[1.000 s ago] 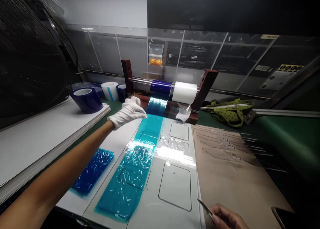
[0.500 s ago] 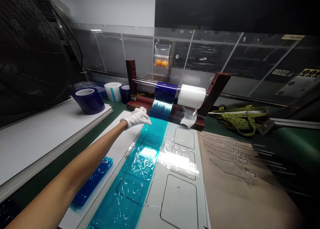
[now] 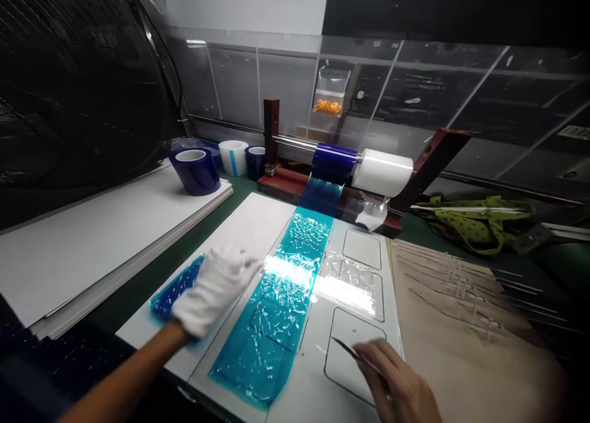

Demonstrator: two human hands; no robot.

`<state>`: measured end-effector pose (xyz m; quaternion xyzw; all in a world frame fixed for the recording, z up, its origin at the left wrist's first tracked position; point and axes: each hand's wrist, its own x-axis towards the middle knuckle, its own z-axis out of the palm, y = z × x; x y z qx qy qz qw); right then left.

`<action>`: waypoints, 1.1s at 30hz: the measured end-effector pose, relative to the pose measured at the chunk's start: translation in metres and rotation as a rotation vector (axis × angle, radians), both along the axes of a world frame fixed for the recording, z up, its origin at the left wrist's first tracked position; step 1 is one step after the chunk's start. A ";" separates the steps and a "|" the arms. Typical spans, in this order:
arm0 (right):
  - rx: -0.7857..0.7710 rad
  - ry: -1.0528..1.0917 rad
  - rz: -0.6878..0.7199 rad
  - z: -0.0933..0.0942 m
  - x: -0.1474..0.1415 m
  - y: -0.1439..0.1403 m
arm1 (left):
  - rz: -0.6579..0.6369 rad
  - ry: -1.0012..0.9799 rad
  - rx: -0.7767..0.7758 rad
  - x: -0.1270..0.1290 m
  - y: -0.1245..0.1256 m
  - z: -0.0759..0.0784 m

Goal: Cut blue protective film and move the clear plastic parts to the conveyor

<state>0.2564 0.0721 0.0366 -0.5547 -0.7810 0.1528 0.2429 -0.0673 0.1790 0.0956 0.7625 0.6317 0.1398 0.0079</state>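
My left hand point(image 3: 216, 288), in a white glove, hovers by the left edge of the blue film strip point(image 3: 271, 306). Motion smears its fingers, so their grip is unclear. The film runs from the purple film roll point(image 3: 334, 162) over a pale sheet with rounded black outlines point(image 3: 362, 251), and its near end lies on that sheet. My bare right hand point(image 3: 399, 374) is closed on a slim dark pointed tool point(image 3: 345, 348); its tip is over the nearest outline. A folded blue film piece point(image 3: 177, 291) lies on the white board point(image 3: 258, 220), partly behind my left hand.
A dark red wooden stand point(image 3: 295, 186) carries the rolls, including a white roll point(image 3: 385, 172). Loose rolls point(image 3: 196, 174) and stacked white boards point(image 3: 106, 245) are at left. Brown board point(image 3: 442, 349) with clear clips and wires lies right, near a green dotted bag point(image 3: 479, 223).
My left hand has come back toward me from near the stand. My right hand with the pointed tool has entered at lower right. The view has shifted, and the film's near end now shows.
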 end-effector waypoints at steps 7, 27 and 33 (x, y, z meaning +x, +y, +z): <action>0.128 -0.413 0.218 0.022 -0.124 0.068 | 0.043 0.159 -0.069 0.003 -0.086 -0.070; -0.298 -0.586 0.067 0.025 -0.004 0.034 | 0.097 -0.037 -0.005 0.004 -0.082 -0.070; -0.481 -0.276 0.106 0.014 -0.056 0.023 | -0.126 0.099 0.053 0.021 -0.113 -0.094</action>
